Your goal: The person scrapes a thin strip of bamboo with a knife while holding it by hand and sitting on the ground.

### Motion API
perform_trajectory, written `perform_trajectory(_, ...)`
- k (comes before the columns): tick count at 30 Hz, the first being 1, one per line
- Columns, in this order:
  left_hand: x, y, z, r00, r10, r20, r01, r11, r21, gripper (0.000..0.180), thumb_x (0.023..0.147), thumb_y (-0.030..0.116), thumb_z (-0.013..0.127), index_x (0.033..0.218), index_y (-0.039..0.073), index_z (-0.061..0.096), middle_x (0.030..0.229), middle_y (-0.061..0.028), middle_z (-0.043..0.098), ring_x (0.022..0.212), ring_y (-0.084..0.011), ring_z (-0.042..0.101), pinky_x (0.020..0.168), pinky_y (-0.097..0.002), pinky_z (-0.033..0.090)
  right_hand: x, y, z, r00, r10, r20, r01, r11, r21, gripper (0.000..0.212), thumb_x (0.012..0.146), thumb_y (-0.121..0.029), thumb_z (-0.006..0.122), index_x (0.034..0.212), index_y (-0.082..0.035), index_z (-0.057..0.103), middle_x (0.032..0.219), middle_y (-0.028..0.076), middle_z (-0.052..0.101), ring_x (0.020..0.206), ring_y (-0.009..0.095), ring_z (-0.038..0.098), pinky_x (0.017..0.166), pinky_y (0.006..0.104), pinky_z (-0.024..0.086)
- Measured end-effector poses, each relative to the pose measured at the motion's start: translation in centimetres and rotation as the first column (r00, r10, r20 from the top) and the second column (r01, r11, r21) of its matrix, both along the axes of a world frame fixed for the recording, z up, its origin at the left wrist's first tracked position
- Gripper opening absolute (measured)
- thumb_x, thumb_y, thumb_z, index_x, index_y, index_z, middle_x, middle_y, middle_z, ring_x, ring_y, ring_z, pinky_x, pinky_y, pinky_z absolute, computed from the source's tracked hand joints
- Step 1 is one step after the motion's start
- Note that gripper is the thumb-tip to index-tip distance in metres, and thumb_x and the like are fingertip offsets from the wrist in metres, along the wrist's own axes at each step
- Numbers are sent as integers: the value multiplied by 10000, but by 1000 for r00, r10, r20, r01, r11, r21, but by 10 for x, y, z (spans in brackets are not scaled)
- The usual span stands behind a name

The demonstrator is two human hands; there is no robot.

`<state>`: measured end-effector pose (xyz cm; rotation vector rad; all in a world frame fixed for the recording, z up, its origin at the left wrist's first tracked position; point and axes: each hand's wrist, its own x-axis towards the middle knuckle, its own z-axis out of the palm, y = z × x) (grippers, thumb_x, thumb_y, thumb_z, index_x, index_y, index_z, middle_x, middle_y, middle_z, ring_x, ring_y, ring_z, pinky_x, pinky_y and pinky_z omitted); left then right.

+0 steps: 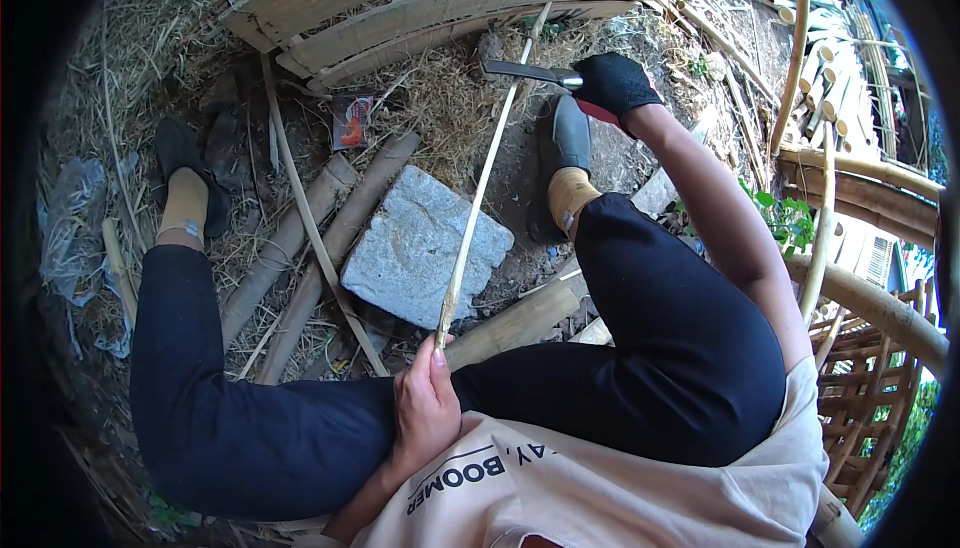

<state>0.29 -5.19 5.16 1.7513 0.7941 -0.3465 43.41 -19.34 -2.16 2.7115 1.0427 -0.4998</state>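
Observation:
My bare left hand (428, 403) is closed around the near end of a long, pale bamboo strip (488, 168), close to my lap. The strip runs up and away, over a grey stone block (420, 238), to the wooden slats at the top. My right hand (612, 86), in a black and red glove, is wrapped round the handle of a knife (524, 71). The knife's dark blade points left and crosses the strip near its far end. Most of the handle is hidden in the glove.
A slatted wooden crate (440, 23) stands at the far side. Bamboo poles (340, 218) lie left of the stone, with a thin stick (295, 183) across them. Cut bamboo (828, 88) is stacked at far right, above a woven basket (865, 388). Straw and a plastic bag (75, 218) litter the ground.

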Motion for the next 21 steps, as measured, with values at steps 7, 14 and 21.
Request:
perform_trajectory(7,-4,1,-5,999,1,36,-2,1000,15,308,1038,126,423,1204,-38,625,1004,-280,693,906,-475,667,794,-513,514,-1,4,3,997,20,78,-18,1000,-25,235,809,-264,645,982,-160,765,911,165,742,886,353,726,797,457,585)
perform_trajectory(14,-4,3,-1,1000,20,21,-20,1000,12,322,1036,136,435,1229,-48,614,1016,-287,691,925,-478,666,804,-519,513,-19,7,12,998,53,-22,-51,996,69,222,828,-283,661,986,-154,749,893,176,733,879,367,720,791,471,576)
perform_trajectory(21,-8,0,-6,999,22,31,-23,1000,13,324,1036,129,430,1237,-50,610,1021,-290,689,917,-477,669,794,-522,514,-91,29,23,943,292,-162,-277,955,110,176,787,-251,667,894,-135,744,826,174,721,836,379,716,774,474,566)
